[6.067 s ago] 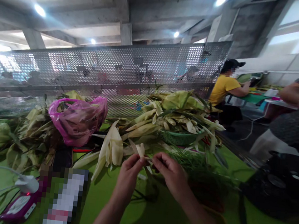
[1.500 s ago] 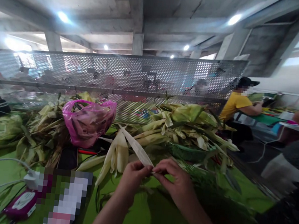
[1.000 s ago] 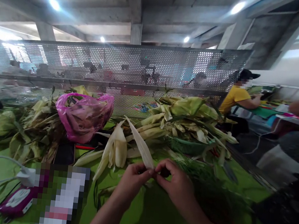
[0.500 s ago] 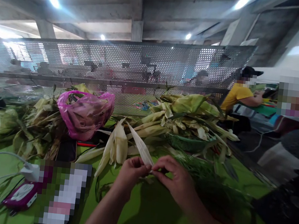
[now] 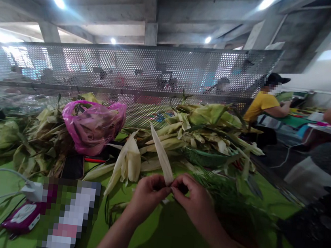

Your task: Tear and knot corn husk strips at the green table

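A pale corn husk strip (image 5: 162, 155) stands up from between my hands, its pointed tip leaning left. My left hand (image 5: 150, 194) pinches its lower end between thumb and fingers. Close against it, my right hand (image 5: 190, 194) has thumb and forefinger closed at the same lower end, the fingertips nearly touching the left ones. The very bottom of the strip is hidden by the fingers. Just left of the hands lie several folded pale husks (image 5: 134, 162) on the green table (image 5: 170, 236).
A pink plastic bag (image 5: 93, 127) of husks stands at the back left beside dried husks (image 5: 44, 138). More husks (image 5: 207, 124) heap over a green basket (image 5: 209, 159). A purple power strip (image 5: 21, 217) with cables lies left. Perforated metal screen (image 5: 147, 74) behind; a person in yellow (image 5: 263, 105) sits right.
The husk strip has turned more upright, its tip shifting right. Both hands have moved slightly right and closer together, still pinching its lower end.
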Action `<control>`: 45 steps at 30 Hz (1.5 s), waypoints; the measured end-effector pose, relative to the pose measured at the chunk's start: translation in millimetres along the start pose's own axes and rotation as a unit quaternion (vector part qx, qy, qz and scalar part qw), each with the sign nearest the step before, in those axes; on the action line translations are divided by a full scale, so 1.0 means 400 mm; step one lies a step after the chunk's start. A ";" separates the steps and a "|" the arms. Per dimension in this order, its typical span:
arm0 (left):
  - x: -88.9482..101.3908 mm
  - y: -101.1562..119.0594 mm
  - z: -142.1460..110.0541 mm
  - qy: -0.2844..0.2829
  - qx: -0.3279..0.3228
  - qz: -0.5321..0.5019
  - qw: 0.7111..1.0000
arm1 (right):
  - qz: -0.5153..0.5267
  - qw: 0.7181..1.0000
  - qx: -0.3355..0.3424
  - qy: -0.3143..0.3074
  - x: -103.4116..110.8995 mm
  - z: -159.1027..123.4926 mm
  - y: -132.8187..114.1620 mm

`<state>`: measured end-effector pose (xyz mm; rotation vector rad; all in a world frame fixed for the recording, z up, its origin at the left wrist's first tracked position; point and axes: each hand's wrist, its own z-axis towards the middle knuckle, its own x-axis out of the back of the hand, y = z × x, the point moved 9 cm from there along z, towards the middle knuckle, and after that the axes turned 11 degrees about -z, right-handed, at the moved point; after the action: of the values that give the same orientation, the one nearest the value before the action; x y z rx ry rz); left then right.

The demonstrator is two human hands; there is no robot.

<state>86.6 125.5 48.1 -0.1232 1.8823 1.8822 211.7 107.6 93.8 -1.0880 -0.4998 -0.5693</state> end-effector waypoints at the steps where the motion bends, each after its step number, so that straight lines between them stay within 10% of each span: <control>1: -0.004 0.001 0.001 -0.009 -0.002 -0.006 1.000 | 0.017 1.000 -0.011 -0.002 0.000 0.000 0.001; 8: -0.002 -0.002 0.004 -0.002 0.031 -0.118 0.992 | 0.150 0.987 -0.026 -0.050 -0.006 -0.001 0.000; 20: 0.005 0.001 -0.004 0.003 0.074 -0.080 0.994 | 0.013 0.990 0.122 -0.071 -0.003 -0.005 -0.047; 36: -0.033 -0.002 -0.007 -0.065 0.028 -0.063 0.996 | 0.010 1.000 0.015 -0.024 0.001 -0.003 -0.003; 45: -0.006 -0.010 -0.005 -0.003 0.061 -0.083 0.995 | 0.077 0.995 0.054 -0.042 0.007 0.000 -0.024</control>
<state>89.8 122.5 45.2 -0.2269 1.9151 1.6517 207.5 103.8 101.9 -1.0389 -0.5090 -0.3588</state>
